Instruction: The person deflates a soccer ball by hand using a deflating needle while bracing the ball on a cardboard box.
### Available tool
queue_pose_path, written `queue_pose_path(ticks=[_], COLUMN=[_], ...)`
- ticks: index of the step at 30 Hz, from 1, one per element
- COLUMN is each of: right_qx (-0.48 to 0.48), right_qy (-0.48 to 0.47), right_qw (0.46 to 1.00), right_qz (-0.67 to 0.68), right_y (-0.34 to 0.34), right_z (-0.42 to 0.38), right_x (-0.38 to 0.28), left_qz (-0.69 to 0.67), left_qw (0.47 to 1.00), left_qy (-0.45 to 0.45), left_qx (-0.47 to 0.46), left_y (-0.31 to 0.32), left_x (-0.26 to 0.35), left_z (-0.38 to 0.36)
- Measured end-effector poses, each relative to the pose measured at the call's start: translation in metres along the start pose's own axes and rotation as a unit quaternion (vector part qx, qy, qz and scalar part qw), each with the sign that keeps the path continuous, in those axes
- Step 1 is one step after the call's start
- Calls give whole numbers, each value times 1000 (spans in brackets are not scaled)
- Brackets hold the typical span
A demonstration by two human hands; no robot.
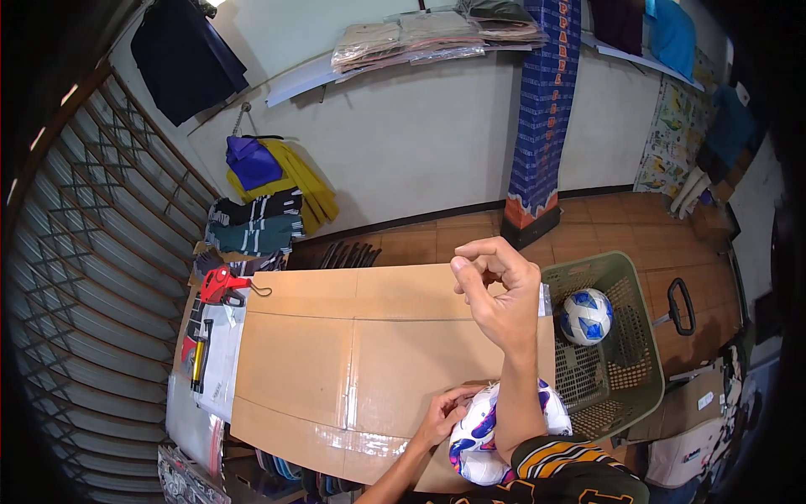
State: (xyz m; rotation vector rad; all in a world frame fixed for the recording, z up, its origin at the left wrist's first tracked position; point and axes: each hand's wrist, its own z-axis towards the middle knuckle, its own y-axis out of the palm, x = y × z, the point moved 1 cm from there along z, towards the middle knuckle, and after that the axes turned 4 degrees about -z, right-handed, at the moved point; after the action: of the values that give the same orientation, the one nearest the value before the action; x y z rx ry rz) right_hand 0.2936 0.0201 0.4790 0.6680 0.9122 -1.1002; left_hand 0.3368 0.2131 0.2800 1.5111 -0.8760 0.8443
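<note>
A white ball with purple, blue and pink patches (477, 428) rests at the cardboard's near edge, close to the body. My left hand (447, 413) touches the ball's upper left side, its fingers bent over the surface. Raised above the cardboard's right part is my right hand (501, 290), with thumb and fingers curled toward each other; whether something small is between the tips I cannot make out. My right forearm hides part of the ball. Flat brown cardboard (344, 344) with clear tape covers the table.
A green basket (648, 353) holding a white and blue ball (587, 317) stands right of the table. On the left lie a red tool (220, 286) and a yellow and black pump (201, 357). A blue pillar (541, 109) rises behind.
</note>
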Motion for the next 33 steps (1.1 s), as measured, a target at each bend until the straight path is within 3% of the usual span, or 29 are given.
queue_pose_path(ticks=[33], right_qx=[-6], right_qy=[-11], right_qw=[1000], right_qz=[-23], right_y=[-3], right_z=[-4], right_x=[-3], left_qz=[-33], left_qw=[999], left_qy=[-2], left_qx=[-6], left_y=[6], left_x=[7], left_z=[0])
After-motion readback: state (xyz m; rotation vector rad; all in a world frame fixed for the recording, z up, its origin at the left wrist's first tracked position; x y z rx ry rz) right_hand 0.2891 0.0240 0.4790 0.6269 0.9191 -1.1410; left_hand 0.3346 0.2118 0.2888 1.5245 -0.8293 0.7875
